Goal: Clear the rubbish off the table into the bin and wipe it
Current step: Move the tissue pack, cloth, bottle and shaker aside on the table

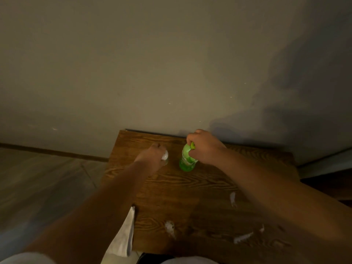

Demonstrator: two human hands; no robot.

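Wooden table [190,197]: right hand [204,147] clamps green bottle [187,159]; left hand [155,155] clutches white scrap [165,154].

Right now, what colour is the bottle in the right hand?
Green, with a lighter label; head view shows the bottle.

Left hand [155,155] hides its object — blurred.
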